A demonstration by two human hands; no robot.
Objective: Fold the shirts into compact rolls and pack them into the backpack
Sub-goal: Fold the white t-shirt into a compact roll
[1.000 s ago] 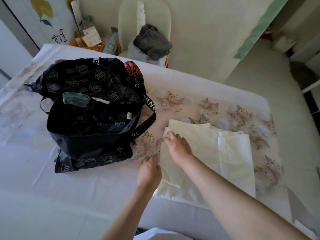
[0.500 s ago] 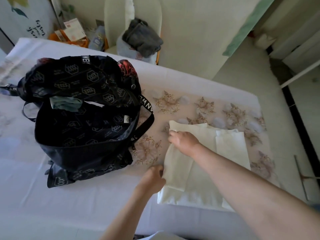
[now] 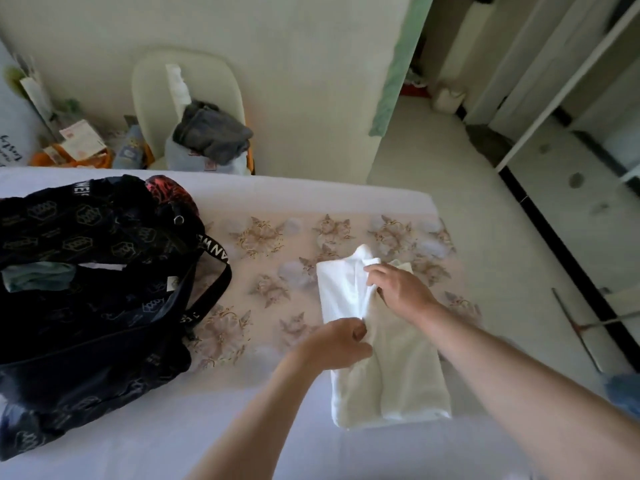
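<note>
A white shirt (image 3: 391, 372) lies folded into a long narrow strip on the bed, right of centre. My left hand (image 3: 337, 342) pinches the folded-over left flap near the strip's middle. My right hand (image 3: 398, 289) grips the same flap's edge nearer the far end, fingers curled into the cloth. The black patterned backpack (image 3: 93, 289) stands open at the left, with a pale green garment (image 3: 38, 277) showing in its mouth and a strap hanging toward the shirt.
The bed (image 3: 263, 441) has a white sheet with a floral band. Behind it a cream chair (image 3: 194, 98) holds grey clothes (image 3: 211, 136). Boxes and papers (image 3: 79, 147) sit at back left. Bare floor (image 3: 519, 216) lies to the right.
The shirt's left side has been folded over toward the right, narrowing it into a strip. Both hands moved right with the cloth. The camera view shifted right and upward.
</note>
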